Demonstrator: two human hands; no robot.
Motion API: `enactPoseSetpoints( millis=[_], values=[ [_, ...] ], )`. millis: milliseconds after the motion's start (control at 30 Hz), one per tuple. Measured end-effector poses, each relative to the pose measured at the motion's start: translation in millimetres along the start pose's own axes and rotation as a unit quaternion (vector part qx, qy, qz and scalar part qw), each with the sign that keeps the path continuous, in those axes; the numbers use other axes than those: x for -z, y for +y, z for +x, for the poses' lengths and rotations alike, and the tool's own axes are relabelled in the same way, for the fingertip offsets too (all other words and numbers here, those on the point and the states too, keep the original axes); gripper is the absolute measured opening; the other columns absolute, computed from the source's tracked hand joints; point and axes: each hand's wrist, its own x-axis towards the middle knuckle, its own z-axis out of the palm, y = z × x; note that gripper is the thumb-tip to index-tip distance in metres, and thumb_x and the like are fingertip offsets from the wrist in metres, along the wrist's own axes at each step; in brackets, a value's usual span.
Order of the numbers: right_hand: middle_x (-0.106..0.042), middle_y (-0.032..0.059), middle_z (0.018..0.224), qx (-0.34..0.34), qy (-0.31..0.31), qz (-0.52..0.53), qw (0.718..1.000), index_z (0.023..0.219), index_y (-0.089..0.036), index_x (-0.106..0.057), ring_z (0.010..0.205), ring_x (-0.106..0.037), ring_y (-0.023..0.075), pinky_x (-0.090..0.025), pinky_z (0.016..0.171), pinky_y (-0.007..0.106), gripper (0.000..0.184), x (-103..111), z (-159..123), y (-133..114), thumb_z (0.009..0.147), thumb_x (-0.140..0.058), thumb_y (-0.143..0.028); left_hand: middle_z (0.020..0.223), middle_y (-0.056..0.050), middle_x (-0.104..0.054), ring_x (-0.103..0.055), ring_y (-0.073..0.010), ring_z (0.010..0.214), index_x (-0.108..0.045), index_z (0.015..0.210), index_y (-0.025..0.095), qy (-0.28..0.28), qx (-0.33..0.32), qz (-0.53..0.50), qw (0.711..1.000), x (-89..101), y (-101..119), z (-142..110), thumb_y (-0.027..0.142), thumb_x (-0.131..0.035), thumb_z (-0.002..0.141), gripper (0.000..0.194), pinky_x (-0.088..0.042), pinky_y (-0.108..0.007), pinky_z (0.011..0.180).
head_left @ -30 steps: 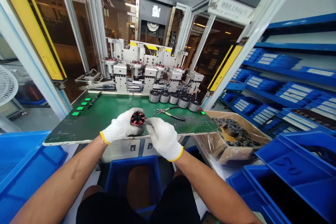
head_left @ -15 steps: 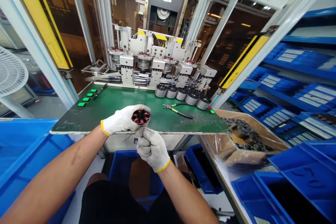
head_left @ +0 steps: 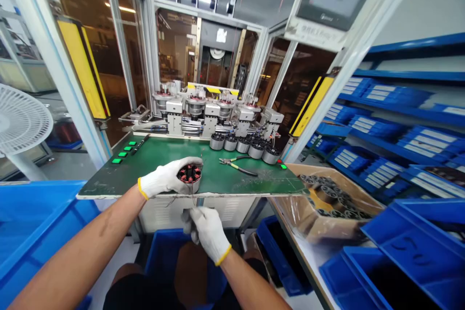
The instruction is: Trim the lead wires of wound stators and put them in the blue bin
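My left hand (head_left: 165,178), in a white glove, is wrapped round a motor stator (head_left: 189,177) with red copper windings, held at the front edge of the green worktop (head_left: 152,164). Thin wires (head_left: 192,198) hang from the stator down to my right hand (head_left: 203,227), which is closed in a fist on them below the table edge. Both forearms are bare.
Pliers (head_left: 236,164) lie on the worktop behind the stator. A row of several grey stators (head_left: 243,144) stands before the winding machine (head_left: 203,111). A cardboard box (head_left: 327,193) of stators is at the right, blue bins (head_left: 399,252) around, a fan (head_left: 22,121) at left.
My right hand has dropped from beside the stator to below the table edge, drawing the wires down. The left hand keeps the stator at the same place.
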Motion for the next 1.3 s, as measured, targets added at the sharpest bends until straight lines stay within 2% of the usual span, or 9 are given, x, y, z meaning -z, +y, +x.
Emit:
enactPoseSetpoints(
  millis=[67,200,267,400,567,933,1100,1200,1300],
  values=[
    [-0.057,0.0039,0.058,0.036,0.017,-0.052,0.998,0.081,-0.012,-0.063,0.038,-0.042,0.0097,-0.029,0.037,0.022,0.056,23,-15,-6,0.084,-0.042,-0.064,0.139,-0.007,-0.047,-0.047,-0.0242,0.125,-0.039,0.138,0.020,0.036,0.012,-0.024,0.999,-1.0,1,-10,0.023,-0.071,0.058,0.086,-0.036,-0.035,0.107],
    [-0.064,0.0054,0.070,0.177,0.223,-0.171,0.943,0.089,-0.015,-0.065,0.051,-0.050,0.0117,-0.040,0.048,0.023,0.044,71,-23,-56,0.091,-0.040,-0.051,0.135,-0.011,-0.052,-0.052,-0.0252,0.121,-0.034,0.140,0.019,0.159,0.078,-0.002,0.984,-17.3,6,-26,0.044,-0.063,0.073,0.077,-0.040,-0.038,0.103],
    [-0.067,0.0056,0.084,0.232,0.224,-0.224,0.920,0.105,-0.017,-0.064,0.056,-0.054,0.0119,-0.045,0.055,0.024,0.036,80,-13,-84,0.093,-0.041,-0.042,0.125,-0.012,-0.058,-0.059,-0.0298,0.111,-0.038,0.138,0.023,0.220,0.130,0.074,0.964,-31.8,8,-28,0.052,-0.062,0.073,0.076,-0.045,-0.043,0.094],
    [-0.066,0.0058,0.107,0.274,0.149,-0.358,0.880,0.121,-0.021,-0.061,0.080,-0.063,0.0146,-0.051,0.073,0.026,0.040,68,24,-101,0.086,-0.041,-0.021,0.112,-0.014,-0.065,-0.065,-0.0338,0.094,-0.042,0.135,0.024,0.286,0.150,0.178,0.930,-57.8,11,-17,0.055,-0.061,0.070,0.074,-0.050,-0.045,0.074],
    [-0.064,0.0008,0.116,0.278,0.114,-0.364,0.881,0.122,-0.026,-0.062,0.110,-0.057,0.0156,-0.043,0.097,0.027,0.045,53,62,-78,0.083,-0.043,-0.017,0.117,-0.011,-0.063,-0.062,-0.0283,0.106,-0.044,0.134,0.021,0.246,0.236,0.127,0.931,-61.1,12,3,0.048,-0.059,0.070,0.072,-0.047,-0.040,0.089],
    [-0.066,0.0019,0.111,0.340,0.137,-0.440,0.819,0.120,-0.025,-0.063,0.102,-0.061,0.0199,-0.046,0.090,0.033,0.041,49,75,-56,0.087,-0.038,-0.020,0.115,-0.005,-0.064,-0.058,-0.0349,0.108,-0.052,0.124,0.032,0.209,0.278,0.147,0.926,-49.6,21,-6,0.048,-0.066,0.061,0.067,-0.044,-0.047,0.086],
    [-0.067,0.0063,0.096,0.397,0.151,-0.519,0.742,0.114,-0.021,-0.060,0.081,-0.062,0.0226,-0.048,0.071,0.035,0.038,30,41,-66,0.082,-0.039,-0.021,0.109,-0.012,-0.066,-0.061,-0.0329,0.103,-0.054,0.117,0.019,0.333,0.147,-0.013,0.931,-76.3,14,-27,0.043,-0.072,0.053,0.070,-0.048,-0.042,0.090],
    [-0.062,0.0049,0.077,0.414,0.125,-0.555,0.710,0.097,-0.021,-0.060,0.063,-0.056,0.0212,-0.042,0.058,0.032,0.024,12,0,-83,0.082,-0.042,-0.028,0.107,-0.011,-0.067,-0.065,-0.0301,0.097,-0.055,0.114,0.018,0.429,0.048,-0.175,0.885,-94.7,8,-60,0.041,-0.077,0.051,0.070,-0.053,-0.038,0.085],
    [-0.058,0.0035,0.067,0.445,0.064,-0.504,0.738,0.075,-0.019,-0.055,0.060,-0.052,0.0165,-0.040,0.060,0.028,0.020,-1,-30,-96,0.085,-0.040,-0.029,0.096,-0.008,-0.070,-0.068,-0.0286,0.083,-0.063,0.104,0.022,0.435,0.073,-0.265,0.857,-93.8,11,-91,0.047,-0.074,0.060,0.051,-0.057,-0.039,0.072]
  ],
)
